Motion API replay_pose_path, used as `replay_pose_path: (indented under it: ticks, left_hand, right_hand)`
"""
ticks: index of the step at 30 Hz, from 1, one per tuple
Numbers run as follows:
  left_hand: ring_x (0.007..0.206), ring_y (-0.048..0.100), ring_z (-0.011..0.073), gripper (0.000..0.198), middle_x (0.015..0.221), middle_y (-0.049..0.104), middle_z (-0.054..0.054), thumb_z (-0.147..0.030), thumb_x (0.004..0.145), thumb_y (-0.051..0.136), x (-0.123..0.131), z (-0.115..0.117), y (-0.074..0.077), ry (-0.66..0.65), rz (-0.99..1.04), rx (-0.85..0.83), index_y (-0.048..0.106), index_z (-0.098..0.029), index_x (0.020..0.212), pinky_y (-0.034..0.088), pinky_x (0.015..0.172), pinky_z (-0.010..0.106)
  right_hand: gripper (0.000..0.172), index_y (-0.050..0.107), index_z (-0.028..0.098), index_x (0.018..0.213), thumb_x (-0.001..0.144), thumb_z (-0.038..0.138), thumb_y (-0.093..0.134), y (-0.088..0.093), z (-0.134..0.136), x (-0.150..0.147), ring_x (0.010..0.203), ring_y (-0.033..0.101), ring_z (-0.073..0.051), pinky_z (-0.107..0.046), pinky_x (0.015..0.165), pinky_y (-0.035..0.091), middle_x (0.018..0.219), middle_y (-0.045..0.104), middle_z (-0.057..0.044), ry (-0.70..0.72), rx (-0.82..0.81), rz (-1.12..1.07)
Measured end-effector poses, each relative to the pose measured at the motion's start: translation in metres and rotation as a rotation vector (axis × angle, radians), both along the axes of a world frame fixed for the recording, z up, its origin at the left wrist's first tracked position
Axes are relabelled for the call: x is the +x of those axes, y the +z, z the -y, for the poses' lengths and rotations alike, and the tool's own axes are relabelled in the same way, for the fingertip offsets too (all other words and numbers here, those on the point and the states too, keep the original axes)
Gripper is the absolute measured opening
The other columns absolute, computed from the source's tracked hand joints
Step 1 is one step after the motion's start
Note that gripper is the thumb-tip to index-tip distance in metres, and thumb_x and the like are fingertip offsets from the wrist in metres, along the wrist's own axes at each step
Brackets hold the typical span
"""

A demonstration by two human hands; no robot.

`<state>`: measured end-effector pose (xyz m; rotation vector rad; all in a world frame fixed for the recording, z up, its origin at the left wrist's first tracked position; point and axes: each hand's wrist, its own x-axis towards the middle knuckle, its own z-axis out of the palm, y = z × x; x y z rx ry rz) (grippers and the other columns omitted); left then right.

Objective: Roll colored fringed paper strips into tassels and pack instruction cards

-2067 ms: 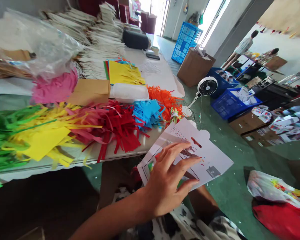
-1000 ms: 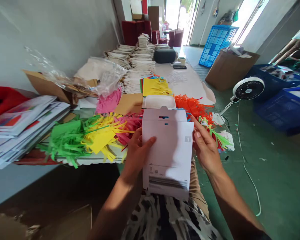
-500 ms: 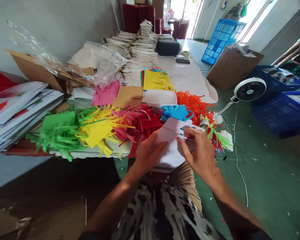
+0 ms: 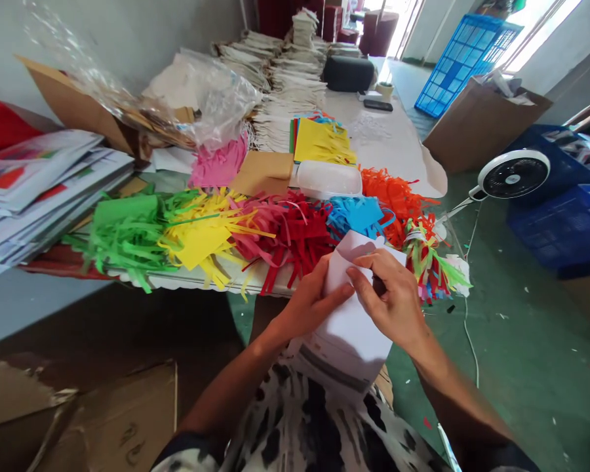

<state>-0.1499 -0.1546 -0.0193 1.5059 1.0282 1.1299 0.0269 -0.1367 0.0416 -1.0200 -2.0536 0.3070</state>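
A folded white paper piece [image 4: 354, 334] with a grey band near its lower end is held over my lap, just off the table's front edge. My left hand [image 4: 319, 298] grips its left side, thumb across the front and fingers partly behind. At its upper part, my right hand [image 4: 388, 292] pinches the paper between thumb and bent fingers. A flap stands up along the top edge. Directly behind it lie blue paper strips [image 4: 358, 215] and red paper strips [image 4: 302, 239]. A mixed-colour paper tassel [image 4: 432, 262] sits to the right of my right hand.
Green strips [image 4: 128, 226], yellow strips [image 4: 206, 246] and orange strips [image 4: 398, 196] line the table's front. Behind them are a white plastic tray [image 4: 329, 180], yellow fringed paper [image 4: 324, 141] and stacked white bundles [image 4: 295, 78]. A fan [image 4: 514, 176] stands at the right.
The paper has shifted right and tilted, showing more of its grey-banded lower end. My right fingers have closed at its top edge. The view has tipped slightly downward.
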Motion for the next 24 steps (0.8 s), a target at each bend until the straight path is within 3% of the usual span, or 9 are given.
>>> replay_pose_path:
  ticks: [5,10,15,17,19,21,23,24]
  left_hand:
    - [0.098,0.064,0.0207,0.047,0.116,0.071,0.007,-0.054,0.105,0.055,0.004,0.005,0.005,0.012,0.083,-0.037,0.062,-0.018,0.134,0.054,0.083,0.030]
    - [0.091,0.067,0.0206,0.046,0.106,0.075,0.005,-0.054,0.107,0.050,0.005,0.010,0.011,0.075,0.066,-0.093,0.066,-0.018,0.131,0.054,0.078,0.029]
    - [0.100,0.070,0.0219,0.048,0.113,0.078,0.007,-0.052,0.110,0.043,0.009,0.009,0.010,0.178,0.021,-0.046,0.068,-0.019,0.135,0.056,0.084,0.030]
    - [0.105,0.070,0.0225,0.048,0.116,0.077,0.008,-0.051,0.111,0.042,0.011,0.008,0.009,0.184,0.017,-0.018,0.067,-0.019,0.137,0.056,0.089,0.031]
    - [0.105,0.069,0.0221,0.048,0.116,0.076,0.007,-0.054,0.110,0.044,0.010,0.007,0.008,0.226,0.035,-0.026,0.067,-0.021,0.137,0.056,0.090,0.031]
    - [0.096,0.069,0.0207,0.048,0.109,0.076,0.005,-0.059,0.108,0.046,0.006,0.005,0.006,0.337,0.054,-0.063,0.070,-0.022,0.128,0.055,0.082,0.030]
    - [0.085,0.065,0.0195,0.051,0.096,0.073,0.004,-0.065,0.105,0.046,0.000,0.003,0.002,0.494,0.073,-0.098,0.072,-0.021,0.109,0.052,0.073,0.029]
    - [0.082,0.063,0.0192,0.053,0.092,0.072,0.004,-0.067,0.104,0.046,-0.003,0.001,-0.001,0.564,0.083,-0.108,0.071,-0.021,0.101,0.051,0.071,0.029]
  right_hand:
    - [0.006,0.061,0.024,0.103,0.106,0.026,0.057,0.000,-0.001,-0.003,0.076,0.061,-0.017,-0.034,0.065,0.046,0.099,0.069,-0.004,0.001,0.017,0.036]
    - [0.006,0.060,0.024,0.104,0.106,0.027,0.056,-0.004,-0.004,-0.005,0.074,0.060,-0.016,-0.033,0.063,0.044,0.093,0.068,-0.003,-0.016,0.067,0.071]
    - [0.010,0.062,0.024,0.104,0.107,0.028,0.054,-0.010,-0.007,-0.012,0.073,0.061,-0.017,-0.033,0.063,0.045,0.087,0.064,-0.003,-0.065,0.116,0.142]
    - [0.008,0.063,0.024,0.108,0.106,0.027,0.056,-0.009,-0.007,-0.012,0.082,0.065,-0.020,-0.035,0.071,0.050,0.091,0.067,-0.004,-0.067,0.133,0.138]
    - [0.022,0.062,0.026,0.126,0.104,0.029,0.060,-0.006,-0.006,-0.008,0.107,0.068,-0.026,-0.044,0.091,0.054,0.112,0.071,-0.009,-0.088,0.167,0.131]
    - [0.052,0.050,0.029,0.149,0.100,0.035,0.066,-0.005,0.000,0.001,0.137,0.056,-0.034,-0.060,0.114,0.045,0.143,0.063,-0.014,-0.161,0.181,0.094]
    - [0.075,0.034,0.031,0.164,0.098,0.041,0.070,-0.011,0.010,0.011,0.152,0.042,-0.037,-0.066,0.120,0.039,0.164,0.046,-0.015,-0.235,0.098,-0.002]
    - [0.079,0.030,0.032,0.166,0.099,0.043,0.069,-0.018,0.016,0.015,0.153,0.042,-0.037,-0.065,0.118,0.044,0.166,0.044,-0.014,-0.234,0.008,-0.068]
